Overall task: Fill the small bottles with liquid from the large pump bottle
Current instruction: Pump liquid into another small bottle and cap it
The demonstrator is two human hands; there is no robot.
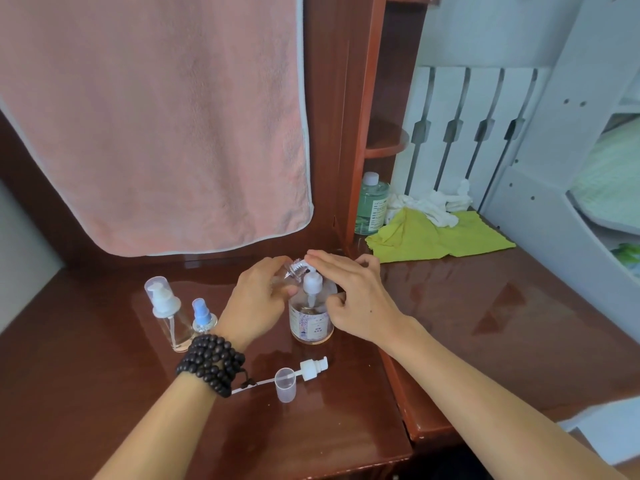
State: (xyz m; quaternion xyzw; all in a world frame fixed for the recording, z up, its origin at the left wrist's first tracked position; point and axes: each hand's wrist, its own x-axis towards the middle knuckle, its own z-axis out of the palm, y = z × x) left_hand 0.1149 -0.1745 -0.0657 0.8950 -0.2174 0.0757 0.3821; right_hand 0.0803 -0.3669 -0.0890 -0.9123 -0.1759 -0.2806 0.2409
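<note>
The large clear pump bottle (311,322), with a patterned label, stands on the brown desk (467,323). My left hand (258,299) grips a small clear bottle (293,269), tilted with its threaded open neck at the pump's nozzle. My right hand (349,292) rests on the white pump head (312,281), fingers stretched over the top and thumb at the bottle's shoulder. Left of them stand a small capped pump bottle (168,313) and a shorter blue-topped spray bottle (202,317). A loose white pump top with its tube (310,369) and a clear cap (285,384) lie nearer to me.
A pink towel (156,116) hangs behind the desk. At the back right stands a green-tinted bottle (372,204), beside a yellow-green cloth (440,237) with crumpled white tissue (429,206) on it. White furniture (540,140) rises on the right. A dark bead bracelet (211,363) wraps my left wrist.
</note>
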